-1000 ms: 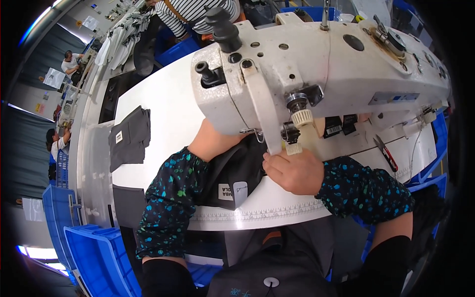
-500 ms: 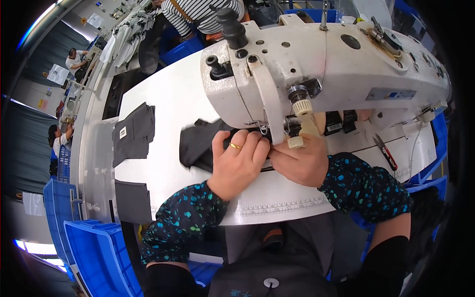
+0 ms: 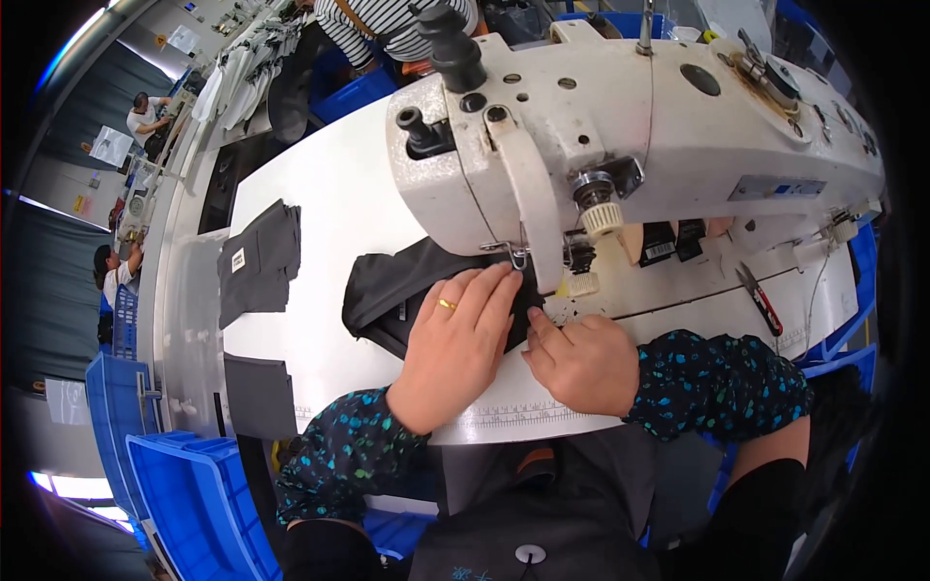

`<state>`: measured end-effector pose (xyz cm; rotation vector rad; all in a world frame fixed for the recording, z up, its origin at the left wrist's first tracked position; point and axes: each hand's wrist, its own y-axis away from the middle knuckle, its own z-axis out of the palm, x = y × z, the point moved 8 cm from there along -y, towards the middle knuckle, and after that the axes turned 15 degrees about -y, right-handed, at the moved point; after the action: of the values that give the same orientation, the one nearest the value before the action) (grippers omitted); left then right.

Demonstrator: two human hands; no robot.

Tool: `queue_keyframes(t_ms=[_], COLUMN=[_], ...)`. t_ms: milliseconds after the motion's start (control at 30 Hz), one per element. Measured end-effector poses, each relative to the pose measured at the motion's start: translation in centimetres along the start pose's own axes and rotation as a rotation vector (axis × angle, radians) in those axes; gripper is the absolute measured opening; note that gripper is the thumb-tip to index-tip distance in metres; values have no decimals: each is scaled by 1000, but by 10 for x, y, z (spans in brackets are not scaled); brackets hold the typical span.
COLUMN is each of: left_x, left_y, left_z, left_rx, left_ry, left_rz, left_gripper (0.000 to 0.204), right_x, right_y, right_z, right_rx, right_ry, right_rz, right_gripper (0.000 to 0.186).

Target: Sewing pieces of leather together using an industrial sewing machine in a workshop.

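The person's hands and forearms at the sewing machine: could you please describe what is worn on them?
Both hands are bare, without gloves. The left hand has a gold-coloured ring on one finger; the right hand shows no jewellery. Each forearm is covered by a dark sleeve cover dotted with small turquoise specks, the left sleeve and the right sleeve matching, both gathered close at the wrist.

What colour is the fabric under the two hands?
The fabric is dark grey, almost black; the head view shows it.

the fabric piece lies on the table under the sewing machine (a folded stack sits left of it).
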<state>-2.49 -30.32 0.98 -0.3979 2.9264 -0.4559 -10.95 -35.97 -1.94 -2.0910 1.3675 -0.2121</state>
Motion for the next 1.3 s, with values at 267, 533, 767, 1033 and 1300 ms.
queue_keyframes(t_ms=[267,533,767,1033,1300], left_x=[-5,-26,-48,-52,-186], left_y=[7,-10,-27,-27,17], left_z=[24,39,50,44,-4], left_rx=[65,43,79,160,297], left_ry=[81,29,44,-1,-317], left_rz=[-10,-27,-59,-49,-645], left_gripper=[36,27,7,14,23], right_x=[2,27,41,40,41], right_y=[3,-6,-11,-12,-11], right_z=[2,6,12,11,9], right_rx=[-41,45,-14,-33,-45], right_ry=[-23,3,-30,-32,-11], right_rz=[0,39,117,116,110], right_gripper=[17,17,6,8,4])
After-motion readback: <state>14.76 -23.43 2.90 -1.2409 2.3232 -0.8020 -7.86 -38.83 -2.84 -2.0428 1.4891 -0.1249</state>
